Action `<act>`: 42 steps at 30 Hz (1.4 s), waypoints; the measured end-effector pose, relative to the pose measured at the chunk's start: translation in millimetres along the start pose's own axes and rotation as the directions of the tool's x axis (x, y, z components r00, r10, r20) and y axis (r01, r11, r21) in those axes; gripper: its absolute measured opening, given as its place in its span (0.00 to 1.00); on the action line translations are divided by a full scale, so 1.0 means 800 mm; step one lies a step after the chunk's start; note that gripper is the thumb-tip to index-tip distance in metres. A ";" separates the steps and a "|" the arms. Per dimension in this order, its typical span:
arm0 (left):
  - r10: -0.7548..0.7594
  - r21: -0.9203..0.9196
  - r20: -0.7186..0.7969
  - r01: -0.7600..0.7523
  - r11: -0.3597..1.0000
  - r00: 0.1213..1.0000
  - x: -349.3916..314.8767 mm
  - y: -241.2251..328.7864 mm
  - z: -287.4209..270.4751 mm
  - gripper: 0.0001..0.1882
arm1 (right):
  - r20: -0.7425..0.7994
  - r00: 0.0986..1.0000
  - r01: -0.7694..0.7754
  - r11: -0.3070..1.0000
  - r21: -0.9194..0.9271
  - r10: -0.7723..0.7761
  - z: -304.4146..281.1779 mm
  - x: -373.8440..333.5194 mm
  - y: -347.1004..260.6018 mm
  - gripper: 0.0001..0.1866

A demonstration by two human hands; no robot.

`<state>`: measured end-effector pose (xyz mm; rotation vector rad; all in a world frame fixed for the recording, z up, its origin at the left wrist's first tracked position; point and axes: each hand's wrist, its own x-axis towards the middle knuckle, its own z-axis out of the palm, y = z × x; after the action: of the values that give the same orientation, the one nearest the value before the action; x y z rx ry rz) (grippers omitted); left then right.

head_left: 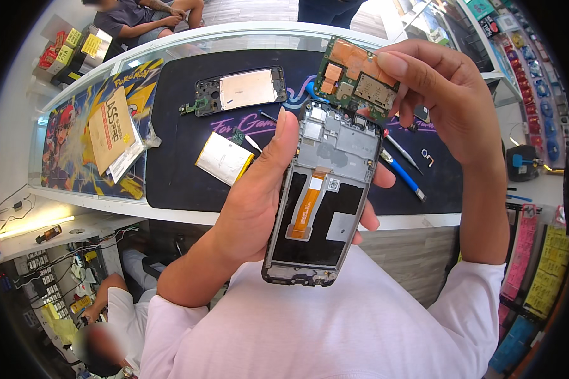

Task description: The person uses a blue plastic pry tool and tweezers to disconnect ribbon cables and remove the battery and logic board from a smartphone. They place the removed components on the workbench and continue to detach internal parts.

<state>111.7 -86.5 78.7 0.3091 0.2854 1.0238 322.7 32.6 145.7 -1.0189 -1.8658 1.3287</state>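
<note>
My left hand [259, 170] is wrapped round an opened phone frame [341, 148], its thumb along the left edge and fingertips showing past the right edge. An orange flex cable [308, 205] runs down the frame's black battery bay. My right hand [433, 82] pinches a phone circuit board [354, 69] by its right side, thumb on top. Copper-coloured patches and a metal card tray cover show on the board. It is held just above the frame's top end; whether the two touch I cannot tell. On the mat behind my left hand lies a silver-white battery [223, 158].
On the black mat [177, 170] lie a phone back housing [240, 90], a blue-handled tool [403, 179], a tweezer-like silver tool [401, 150] and small parts [428, 156]. An envelope [112, 129] rests on a colourful mat at left. Other people sit at far left and lower left.
</note>
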 end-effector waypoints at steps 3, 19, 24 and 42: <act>0.011 0.033 -0.013 -0.010 0.999 1.000 0.002 0.002 0.001 0.48 | -0.064 0.986 0.149 0.983 -0.106 -0.156 0.012 -0.010 -0.002 0.14; 0.163 0.596 -0.156 -0.039 0.802 0.974 -0.002 -0.006 0.004 0.44 | 0.119 0.802 0.521 0.590 -0.617 -0.585 0.044 -0.028 -0.003 0.19; 0.281 0.637 0.023 -0.231 0.736 0.959 0.007 -0.015 -0.008 0.45 | 0.033 0.697 0.550 0.505 -0.666 -0.716 0.066 -0.035 0.017 0.18; 0.491 0.707 0.230 -0.491 0.509 0.840 0.024 -0.027 -0.026 0.44 | -0.329 0.599 0.501 0.663 -0.556 -0.730 0.106 -0.038 0.042 0.18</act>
<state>130.4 -78.2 49.6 1.2154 0.6507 1.4436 275.1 -27.0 86.7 -0.6792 -1.8147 0.1751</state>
